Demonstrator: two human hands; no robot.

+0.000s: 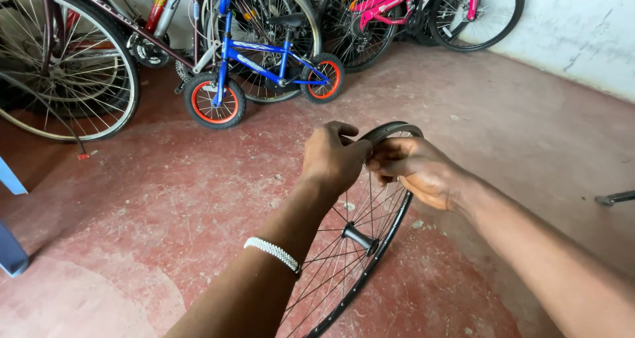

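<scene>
The spoked wheel (357, 245) had a black rim and silver spokes. A white beaded bracelet (272, 253) showed on the wrist. The floor (165, 199) was worn red, the child's bicycle (264, 60) blue with red-rimmed wheels, another bicycle (387, 4) pink.

Both forearms are bare, no sleeves in sight. A white beaded bracelet (272, 253) circles the wrist behind the left hand (333, 161). The right hand (419, 172) wears nothing.
</scene>
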